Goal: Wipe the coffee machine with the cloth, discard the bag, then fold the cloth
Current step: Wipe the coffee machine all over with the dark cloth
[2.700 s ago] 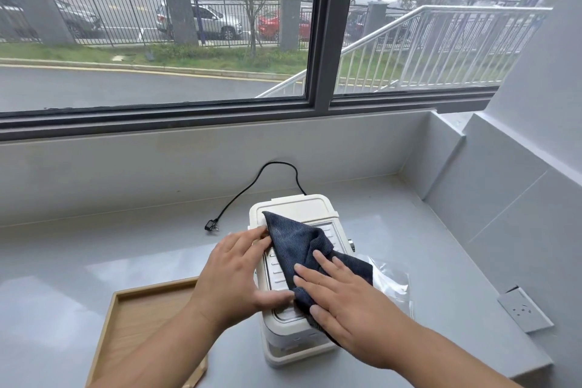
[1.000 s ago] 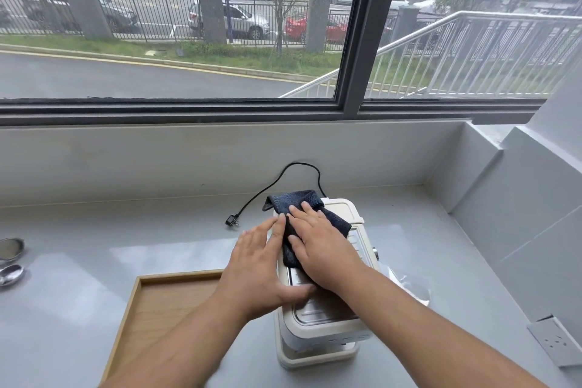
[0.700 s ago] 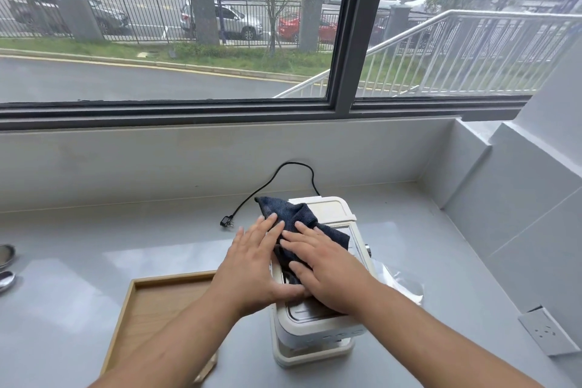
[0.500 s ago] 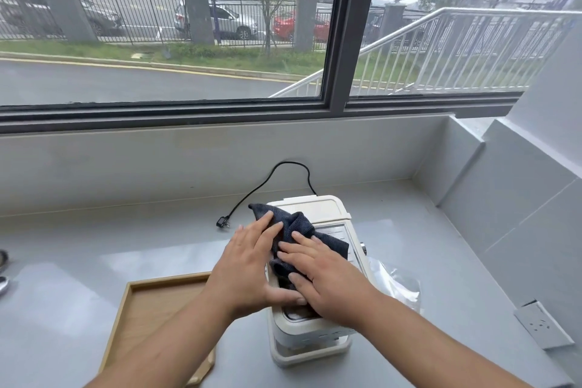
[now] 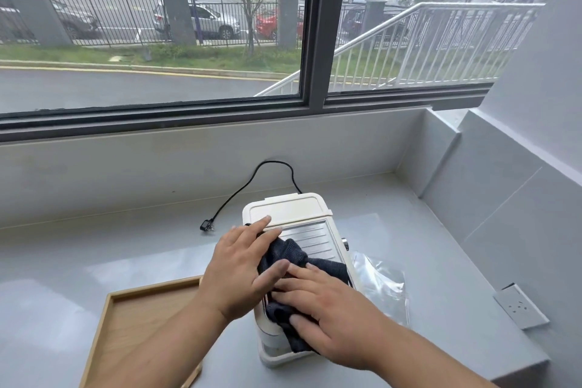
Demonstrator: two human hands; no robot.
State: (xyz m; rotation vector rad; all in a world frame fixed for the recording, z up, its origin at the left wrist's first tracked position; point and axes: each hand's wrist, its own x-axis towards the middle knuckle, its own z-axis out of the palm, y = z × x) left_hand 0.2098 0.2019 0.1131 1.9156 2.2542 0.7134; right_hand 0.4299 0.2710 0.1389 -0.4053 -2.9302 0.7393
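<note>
1. Where a grey counter [image 5: 409, 230] runs under a window, a wooden tray [image 5: 141, 318] lies just left of a cream coffee machine [image 5: 285, 209], the left forearm crossing its corner.
2. A clear plastic bag [image 5: 381, 283] lies crumpled just right of the machine; its contents cannot be made out.
3. A dark blue cloth [image 5: 283, 253] drapes over the machine's top and front.
4. The right hand [image 5: 327, 309] presses it down, fingers straight and spread.
5. The left hand [image 5: 239, 268], fingers straight, lies flat on the machine's left top edge, touching the cloth.

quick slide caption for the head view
Right hand presses a dark cloth onto the coffee machine while the left hand rests against it.
</note>
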